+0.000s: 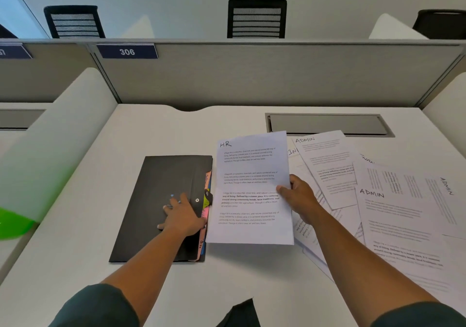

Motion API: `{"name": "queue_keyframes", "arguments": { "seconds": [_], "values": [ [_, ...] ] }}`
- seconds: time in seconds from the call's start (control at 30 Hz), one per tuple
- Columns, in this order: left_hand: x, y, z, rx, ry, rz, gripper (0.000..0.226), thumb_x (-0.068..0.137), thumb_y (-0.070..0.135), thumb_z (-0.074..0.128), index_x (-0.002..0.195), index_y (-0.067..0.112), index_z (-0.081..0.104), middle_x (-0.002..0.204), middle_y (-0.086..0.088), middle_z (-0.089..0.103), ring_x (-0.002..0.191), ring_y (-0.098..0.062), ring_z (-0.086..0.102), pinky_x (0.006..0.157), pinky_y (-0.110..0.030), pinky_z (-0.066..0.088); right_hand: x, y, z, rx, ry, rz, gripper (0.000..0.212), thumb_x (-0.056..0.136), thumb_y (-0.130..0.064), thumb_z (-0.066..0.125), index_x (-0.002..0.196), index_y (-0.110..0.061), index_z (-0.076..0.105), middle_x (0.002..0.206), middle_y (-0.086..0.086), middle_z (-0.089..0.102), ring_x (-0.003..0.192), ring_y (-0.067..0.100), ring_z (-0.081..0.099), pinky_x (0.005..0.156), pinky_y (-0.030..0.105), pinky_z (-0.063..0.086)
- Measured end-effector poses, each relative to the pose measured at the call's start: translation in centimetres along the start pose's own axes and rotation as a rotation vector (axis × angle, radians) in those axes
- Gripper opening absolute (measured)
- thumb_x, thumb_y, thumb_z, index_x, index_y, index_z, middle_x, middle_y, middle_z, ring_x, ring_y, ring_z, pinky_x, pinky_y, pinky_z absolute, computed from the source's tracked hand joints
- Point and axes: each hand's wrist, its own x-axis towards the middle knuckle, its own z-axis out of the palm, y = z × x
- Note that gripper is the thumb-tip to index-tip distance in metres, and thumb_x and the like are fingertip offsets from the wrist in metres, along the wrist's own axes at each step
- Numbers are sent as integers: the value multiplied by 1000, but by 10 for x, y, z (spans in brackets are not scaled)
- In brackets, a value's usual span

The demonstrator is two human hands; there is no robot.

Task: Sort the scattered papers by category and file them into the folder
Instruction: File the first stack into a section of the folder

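A black folder (pixel 156 200) lies closed on the white desk (pixel 239 276), with coloured divider tabs (pixel 206 200) sticking out of its right edge. My left hand (pixel 182 217) rests flat on the folder's cover near the snap button, fingers spread. My right hand (pixel 300 198) pinches the right edge of a sheet marked "HR" (pixel 252 188), which is lifted and tilted just right of the folder. Scattered sheets marked "ADMIN" (pixel 393 213) overlap on the desk to the right, partly under my right arm.
A grey cable hatch (pixel 327 124) is set into the desk behind the papers. A grey partition (pixel 252 74) with the number plate 306 closes the back. A white side divider (pixel 50 150) stands at the left, with something green (pixel 12 225) at its lower end.
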Motion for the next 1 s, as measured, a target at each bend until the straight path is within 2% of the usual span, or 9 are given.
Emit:
{"name": "queue_keyframes", "arguments": {
  "seconds": [0.1,0.17,0.23,0.37,0.47,0.57,0.67,0.8,1.0],
  "values": [
    [-3,5,-5,43,-2,63,83,87,32,67,148,12,15,150,-22,29,134,-45,39,102,-54,46,-3,1,-1,6,-3,2,32,97,-16,56,128,-13,54,126,6,63,110,27,61,97,46,51],
    [-7,9,-10,-20,33,118,62,90,16,60,138,15,21,133,-19,48,105,-34,59,83,-43,53,-5,3,-2,5,-1,1,32,97,-17,56,128,-14,53,126,5,63,110,27,61,96,44,52],
    [-12,14,-15,-13,87,174,53,90,7,54,132,20,23,118,-16,54,89,-30,63,74,-41,54,-7,6,-4,6,0,1,30,97,-17,56,127,-15,54,125,5,63,108,26,62,94,41,53],
    [-21,15,-24,219,189,301,37,95,8,50,128,19,39,117,-11,55,89,-29,65,78,-40,58,-10,12,-5,16,-2,8,26,96,-17,57,122,-18,54,123,4,64,105,25,63,90,40,54],
    [-23,15,-25,320,263,276,26,97,17,48,121,17,56,122,-6,59,99,-24,63,84,-36,55,-13,16,-4,21,-9,13,30,96,-17,57,125,-17,54,125,4,63,108,26,62,95,44,53],
    [-25,17,-19,272,357,255,41,91,24,56,130,13,49,124,-7,57,110,-22,55,86,-33,53,-14,19,-2,7,-15,18,34,96,-17,56,130,-16,53,127,5,62,111,27,61,98,48,51],
    [-28,17,-8,368,396,231,72,85,38,66,142,9,33,135,-9,47,120,-23,49,92,-33,51,-12,20,0,0,-19,19,33,97,-18,56,129,-16,52,128,5,61,112,28,60,98,48,50],
    [-27,18,-2,466,442,207,98,76,53,71,146,6,22,139,-10,40,124,-24,46,98,-37,46,-5,19,2,16,-18,26,32,97,-17,56,129,-14,53,128,6,61,112,28,60,99,47,50],
    [-23,17,4,587,433,174,109,78,61,69,152,5,12,152,-14,31,136,-29,38,105,-42,42,5,14,6,22,-20,32,33,97,-18,55,130,-14,52,130,6,61,112,28,60,97,45,51]
  ]
}}
